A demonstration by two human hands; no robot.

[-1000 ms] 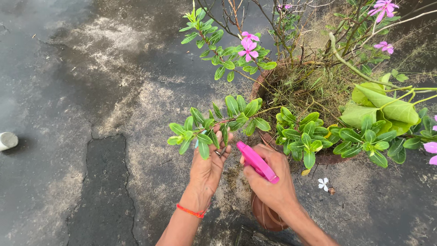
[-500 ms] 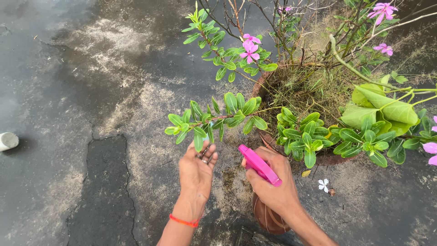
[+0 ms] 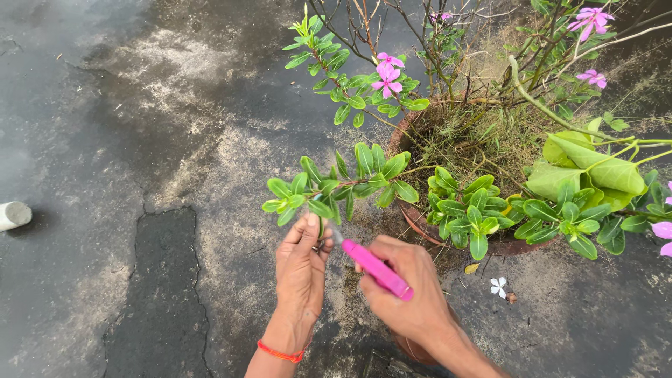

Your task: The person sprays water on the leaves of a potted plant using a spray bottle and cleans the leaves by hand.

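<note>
My left hand [image 3: 302, 264] reaches up under a leafy green branch [image 3: 343, 183] that juts left out of a brown pot [image 3: 414, 222]. Its fingertips close on the lowest leaves of that branch. An orange band circles that wrist. My right hand [image 3: 409, 297] grips a pink-handled cutting tool [image 3: 376, 269]. The tool's thin metal tip points up-left and sits right beside my left fingertips, just under the leaves.
The pot holds a tangled plant with pink flowers [image 3: 386, 73], dry stems and large leaves [image 3: 595, 164] at the right. A fallen white flower [image 3: 498, 284] lies on the wet, cracked pavement. A white cylinder [image 3: 12, 215] lies at the far left. A brown rounded object [image 3: 409, 348] sits under my right wrist.
My left hand let go of the branch, dropped, then rose again to its lower leaves. My right hand swung the pink tool left, bringing its tip up to the left fingertips.
</note>
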